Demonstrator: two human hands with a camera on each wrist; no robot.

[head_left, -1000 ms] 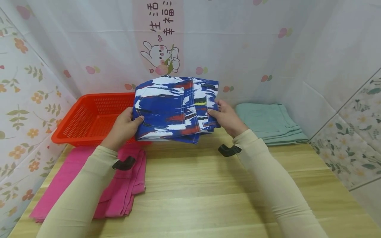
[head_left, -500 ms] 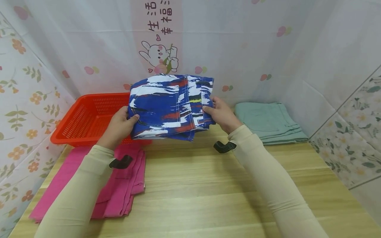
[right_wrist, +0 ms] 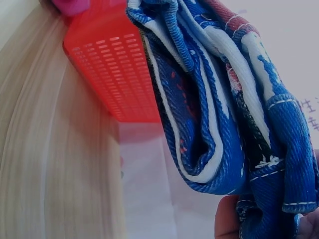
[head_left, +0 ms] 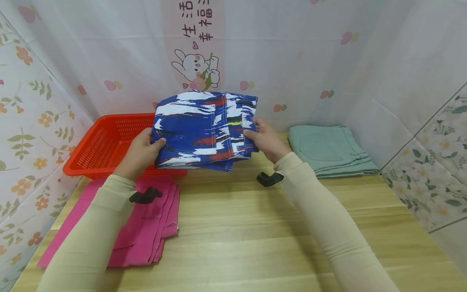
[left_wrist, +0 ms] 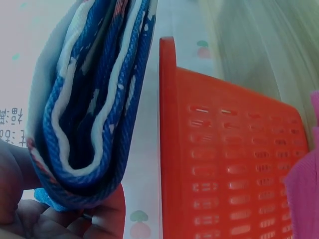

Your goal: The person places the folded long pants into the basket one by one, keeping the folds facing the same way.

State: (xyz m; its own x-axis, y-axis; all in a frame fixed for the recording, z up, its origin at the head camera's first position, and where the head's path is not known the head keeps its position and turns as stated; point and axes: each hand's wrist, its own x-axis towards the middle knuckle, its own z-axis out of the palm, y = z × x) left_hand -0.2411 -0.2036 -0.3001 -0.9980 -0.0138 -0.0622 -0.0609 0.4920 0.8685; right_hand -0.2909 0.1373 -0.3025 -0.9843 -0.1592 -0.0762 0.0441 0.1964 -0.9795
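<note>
A folded pair of blue, white and red patterned denim pants (head_left: 193, 129) hangs above the table, held at both ends. My left hand (head_left: 140, 152) grips the left end, thumb on top and fingers underneath. At the waistband end, my right hand (head_left: 268, 140) pinches the cloth with the thumb over the belt loops. The left wrist view shows the rolled layers of the pants (left_wrist: 84, 124) resting in the left hand (left_wrist: 65, 214). In the right wrist view the waistband layers (right_wrist: 279, 144) stand out, with fingertips (right_wrist: 228, 219) just below them.
Behind the left hand stands a red plastic basket (head_left: 109, 142). Folded pink pants (head_left: 146, 231) lie in front of it, partly under the left arm. A folded pale green pair of pants (head_left: 324, 148) lies at the back right of the wooden table (head_left: 233, 235), near the curtain (head_left: 292, 65).
Both hands have shifted to the left with the patterned pants, bringing them further over the red basket's right end. The grip of both hands stays the same.
</note>
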